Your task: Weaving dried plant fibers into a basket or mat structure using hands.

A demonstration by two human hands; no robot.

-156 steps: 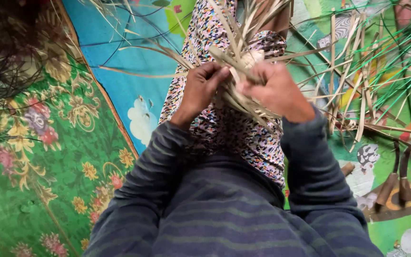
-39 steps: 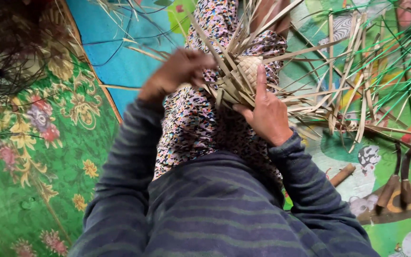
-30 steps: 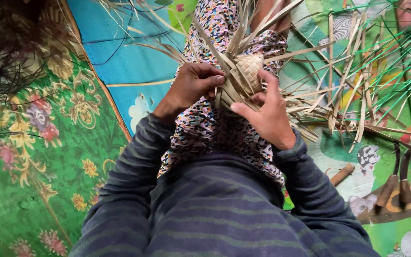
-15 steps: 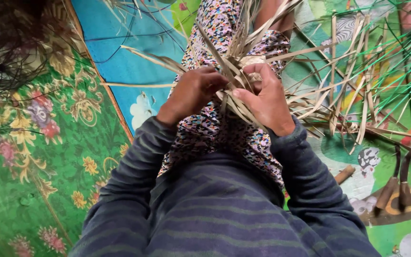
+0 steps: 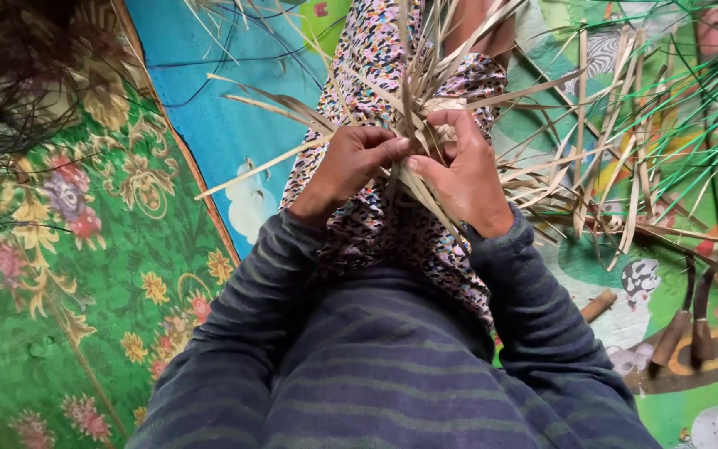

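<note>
A small woven piece of tan dried-leaf strips (image 5: 435, 106) sits above my lap, with long loose strips (image 5: 292, 108) fanning out from it on all sides. My left hand (image 5: 354, 163) pinches strips at its left side, fingers curled tight. My right hand (image 5: 460, 166) wraps the piece from the right, thumb pressed against the strips near my left fingertips. Most of the woven body is hidden behind my hands. Both hands rest over my leg in patterned cloth (image 5: 376, 50).
A loose heap of tan strips (image 5: 600, 166) and green strips (image 5: 691, 91) lies on the right of the colourful mat (image 5: 234, 133). Wooden-handled tools (image 5: 683, 324) and a short wooden stick (image 5: 598, 306) lie at the right. A green floral cloth (image 5: 60, 274) covers the left.
My left hand left the piece, swung out left, then came back onto the strips. Both hands have closed around the woven piece, covering it; one long strip now sticks out to the lower left.
</note>
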